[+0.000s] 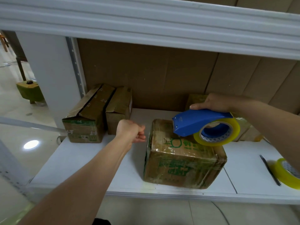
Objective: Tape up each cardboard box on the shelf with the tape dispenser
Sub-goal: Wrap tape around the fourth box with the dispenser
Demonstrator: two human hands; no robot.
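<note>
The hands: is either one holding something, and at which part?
The right hand grips the blue tape dispenser by the top of its handle. The left hand holds nothing; its fingers are curled.

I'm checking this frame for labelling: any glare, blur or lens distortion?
Head view: wide-angle bending curves the shelf beam; a lamp reflection glares on the floor; the taped box shines; edges look soft, print unreadable.
</note>
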